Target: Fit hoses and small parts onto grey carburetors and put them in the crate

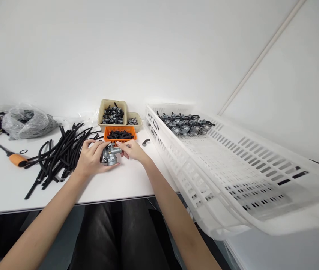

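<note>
A silvery metal carburetor (110,155) is held just above the table near its front edge. My left hand (92,157) is wrapped round its left side and underside, with the thumb below. On the other side, my right hand (133,150) pinches at the stub sticking out of the carburetor; whether a small part is also between those fingertips is hidden. Right behind the hands stands an orange basket (120,129) of short black rubber pieces. A small dark elbow-shaped piece (146,142) lies on the table to the right of my right hand.
Black hoses (63,153) lie heaped at left, beside an orange-handled tool (17,159), a black ring (23,152) and a plastic bag (27,122). Two beige bins (101,112) of small parts stand behind. A large white crate (204,180) at right holds several carburetors (187,123).
</note>
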The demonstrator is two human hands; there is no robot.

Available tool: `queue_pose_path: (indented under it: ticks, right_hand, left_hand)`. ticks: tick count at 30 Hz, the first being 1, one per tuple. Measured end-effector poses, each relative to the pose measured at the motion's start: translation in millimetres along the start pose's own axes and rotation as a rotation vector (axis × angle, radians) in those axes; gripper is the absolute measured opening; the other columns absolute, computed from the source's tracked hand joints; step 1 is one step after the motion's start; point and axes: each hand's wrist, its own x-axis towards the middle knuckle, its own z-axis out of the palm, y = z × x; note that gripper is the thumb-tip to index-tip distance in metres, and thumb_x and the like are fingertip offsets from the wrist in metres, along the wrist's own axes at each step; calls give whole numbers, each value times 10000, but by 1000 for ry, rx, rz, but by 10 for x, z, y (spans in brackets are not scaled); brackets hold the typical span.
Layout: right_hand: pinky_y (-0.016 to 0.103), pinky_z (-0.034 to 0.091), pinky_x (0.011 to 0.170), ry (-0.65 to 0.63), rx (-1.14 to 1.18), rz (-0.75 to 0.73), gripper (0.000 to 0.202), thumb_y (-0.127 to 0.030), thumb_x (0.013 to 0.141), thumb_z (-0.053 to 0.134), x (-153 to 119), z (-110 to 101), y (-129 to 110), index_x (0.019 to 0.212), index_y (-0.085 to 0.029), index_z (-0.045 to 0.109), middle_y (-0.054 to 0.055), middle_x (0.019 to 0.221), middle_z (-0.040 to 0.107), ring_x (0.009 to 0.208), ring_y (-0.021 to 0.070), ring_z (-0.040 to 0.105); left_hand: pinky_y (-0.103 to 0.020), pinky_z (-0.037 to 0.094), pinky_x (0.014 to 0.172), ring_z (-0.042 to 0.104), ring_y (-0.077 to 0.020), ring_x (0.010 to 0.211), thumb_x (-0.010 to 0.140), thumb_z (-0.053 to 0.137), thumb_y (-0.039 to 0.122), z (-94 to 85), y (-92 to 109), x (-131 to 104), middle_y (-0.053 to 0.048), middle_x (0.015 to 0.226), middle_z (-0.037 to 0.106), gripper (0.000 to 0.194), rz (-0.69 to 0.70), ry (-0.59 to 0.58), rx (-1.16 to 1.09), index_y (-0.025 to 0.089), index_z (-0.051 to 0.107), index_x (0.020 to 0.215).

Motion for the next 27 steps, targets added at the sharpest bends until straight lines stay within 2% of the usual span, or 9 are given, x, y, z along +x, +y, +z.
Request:
queue_pose_path:
  ticks: [8, 14, 18, 21, 24, 27]
  right_hand:
    - [216, 345, 444, 6, 41, 27, 569, -570, 865, 467, -11, 6, -15, 498, -144, 555, -28, 379, 457, 354, 66, 405]
    - [228, 371, 490, 37, 58, 8, 528, -559, 857, 481, 0, 24, -23, 523, -154, 531, -24, 450, 474, 443, 85, 454]
    - [241, 444, 575, 103, 154, -59, 336, -491, 823, 568, 5, 19, -25, 761, -163, 600, -2, 661, 585, 597, 116, 549]
    - [276, 489, 700, 140, 212, -96, 279, -420, 785, 640, 3, -5, -16, 917, -176, 613, 24, 803, 643, 748, 148, 615]
    - [315, 485, 808, 94, 194, -143, 322, -337, 710, 731, -3, -32, -8, 969, -177, 629, 45, 906, 667, 859, 171, 636]
    - [332, 474, 847, 52, 142, -179, 324, -262, 657, 771, -2, -41, -6, 942, -167, 650, 60, 970, 669, 905, 180, 631]
  left_hand:
    - [-446, 425, 812, 636, -268, 806, 645, 708, 558, 20, -6, -13, -132, 939, 689, 719, -13, 10, 3, 155, 496, 1201]
    - [-429, 423, 803, 642, -257, 780, 662, 705, 528, -4, 7, 27, -121, 926, 700, 690, 23, 11, 32, 151, 486, 1197]
    - [-425, 420, 795, 640, -261, 796, 669, 706, 511, -17, 20, 51, -127, 925, 695, 684, 7, 26, 41, 139, 494, 1201]
    - [-422, 421, 785, 638, -263, 796, 665, 713, 501, -17, 15, 54, -131, 915, 692, 683, -4, 41, 50, 128, 500, 1196]
    - [-424, 420, 785, 642, -259, 791, 669, 708, 498, -9, -3, 42, -127, 922, 694, 669, -23, 43, 50, 134, 496, 1190]
    - [-431, 417, 807, 647, -255, 791, 675, 701, 496, -2, -21, 25, -121, 938, 699, 659, -41, 35, 52, 143, 487, 1188]
